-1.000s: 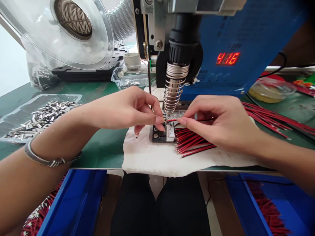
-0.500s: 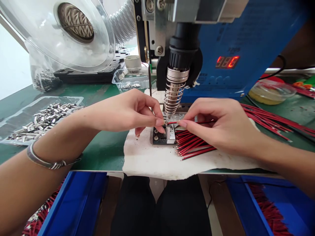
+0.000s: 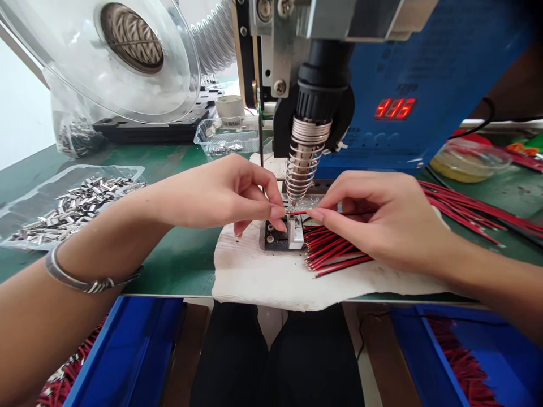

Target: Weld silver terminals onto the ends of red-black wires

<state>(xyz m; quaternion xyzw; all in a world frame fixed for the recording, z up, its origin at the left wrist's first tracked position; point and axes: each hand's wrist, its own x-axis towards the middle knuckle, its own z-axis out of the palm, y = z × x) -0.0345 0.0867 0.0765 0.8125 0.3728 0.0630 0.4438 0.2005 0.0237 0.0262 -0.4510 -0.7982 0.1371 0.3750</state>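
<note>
My left hand (image 3: 241, 195) is pinched shut at the jig's left side, holding what looks like a small metal connector (image 3: 288, 212), mostly hidden by the fingertips. Between thumb and forefinger my right hand (image 3: 369, 212) grips a red-and-black wire (image 3: 299, 213), whose end meets the connector. Directly above that joint is the tip of a soldering iron (image 3: 302, 164) wrapped in a coil spring; whether it touches cannot be made out. Beneath lies a small metal jig (image 3: 295, 234). A bundle of red-and-black wires (image 3: 326, 251) rests under my right hand on a white cloth (image 3: 263, 277).
At left, a clear tray (image 3: 80, 206) holds many silver metal connectors. A blue machine (image 3: 382, 141) with a red display stands behind. More wires (image 3: 475, 212) lie at right. Blue bins (image 3: 139, 339) sit below the table edge. A clear fume hood (image 3: 127, 56) is at upper left.
Both hands keep nearly the same pose at the jig. The view has shifted slightly, and the red display shows different characters.
</note>
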